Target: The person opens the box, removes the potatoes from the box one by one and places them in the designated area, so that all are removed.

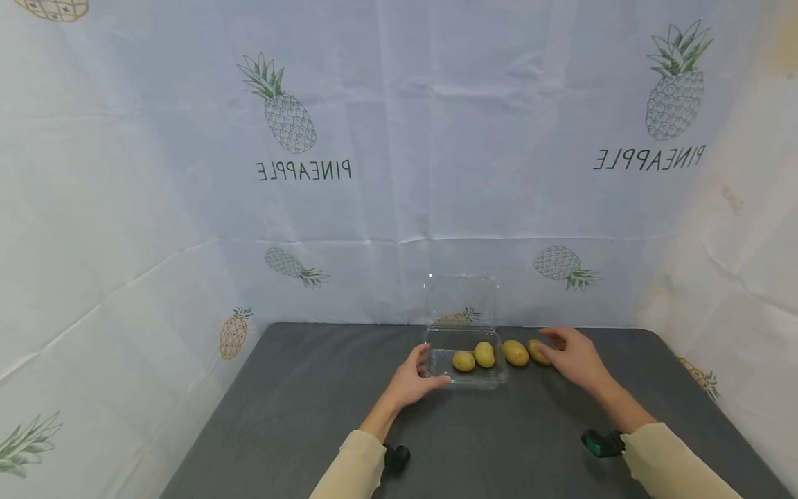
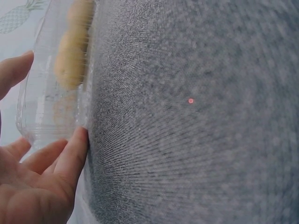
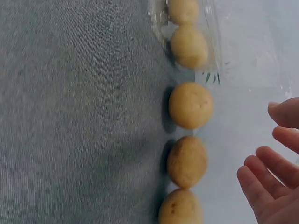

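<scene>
Right wrist shows five potatoes (image 3: 188,162), two inside one container (image 3: 161,23).

On the dark table (image 1: 293,409) stands an open clear box (image 1: 467,380) with two potatoes (image 1: 463,361) inside. The left hand (image 1: 410,378) is at its left side. Two other potatoes (image 1: 515,353) lie right of the box; the right hand (image 1: 575,357) partly hides the outer one (image 1: 536,353).

Table (image 1: 486,436): dark grey, far corners rounded
Cloth (image 1: 386,208): pale, creased, beyond far and side edges
Pineapple prints (image 1: 290,123): green, orange
Lettering (image 1: 303,170): "PINEAPPLE" mirrored, twice
</scene>
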{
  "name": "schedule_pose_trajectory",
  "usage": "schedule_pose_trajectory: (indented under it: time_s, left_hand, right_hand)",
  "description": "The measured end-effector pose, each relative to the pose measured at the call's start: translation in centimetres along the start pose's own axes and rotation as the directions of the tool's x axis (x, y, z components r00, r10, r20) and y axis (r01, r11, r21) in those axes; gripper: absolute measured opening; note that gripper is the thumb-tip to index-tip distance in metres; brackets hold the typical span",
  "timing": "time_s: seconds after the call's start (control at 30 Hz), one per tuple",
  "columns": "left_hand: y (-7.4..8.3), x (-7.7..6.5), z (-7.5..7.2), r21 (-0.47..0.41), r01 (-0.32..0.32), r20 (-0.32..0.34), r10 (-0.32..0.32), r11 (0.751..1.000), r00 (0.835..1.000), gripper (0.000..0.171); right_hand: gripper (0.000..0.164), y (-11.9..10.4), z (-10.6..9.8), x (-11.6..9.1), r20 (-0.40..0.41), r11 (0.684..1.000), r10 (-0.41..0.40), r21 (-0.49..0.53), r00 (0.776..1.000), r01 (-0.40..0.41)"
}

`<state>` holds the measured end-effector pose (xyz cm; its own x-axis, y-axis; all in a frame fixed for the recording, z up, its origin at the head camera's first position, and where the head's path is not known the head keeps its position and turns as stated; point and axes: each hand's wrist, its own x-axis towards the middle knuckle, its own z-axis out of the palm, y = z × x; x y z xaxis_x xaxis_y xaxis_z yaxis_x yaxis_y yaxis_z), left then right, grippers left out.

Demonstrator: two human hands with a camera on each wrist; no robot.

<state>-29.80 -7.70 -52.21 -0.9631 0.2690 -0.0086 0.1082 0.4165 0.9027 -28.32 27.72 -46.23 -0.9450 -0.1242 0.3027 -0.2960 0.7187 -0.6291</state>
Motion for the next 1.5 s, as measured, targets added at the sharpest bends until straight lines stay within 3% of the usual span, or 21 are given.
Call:
schedule_pose_trajectory:
  time_s: [0.17, 0.6, 1.5]
  left_hand:
    - [-0.1, -0.1, 0.0, 0.003, 0.001, -0.002, -0.001, 1.000, 1.000, 0.089]
    - [0.1, 0.0, -0.2, 0.005, 0.005, -0.012, -0.004, 1.000, 1.000, 0.088]
    - [0.3, 0.0, 0.1, 0.014, 0.023, -0.014, -0.023, 1.000, 1.000, 0.086]
  right_hand:
    - [0.042, -0.7, 0.9, 0.2, 0.017, 1.000, 0.009, 0.023, 1.000, -0.009]
    - [0.033, -3.1, 2.9, 1.1, 0.030, 0.993, -0.072, 0.091, 0.997, 0.069]
    - [0.033, -6.0, 7.1, 2.8, 0.163, 0.988, -0.084, 0.140, 0.983, 0.062]
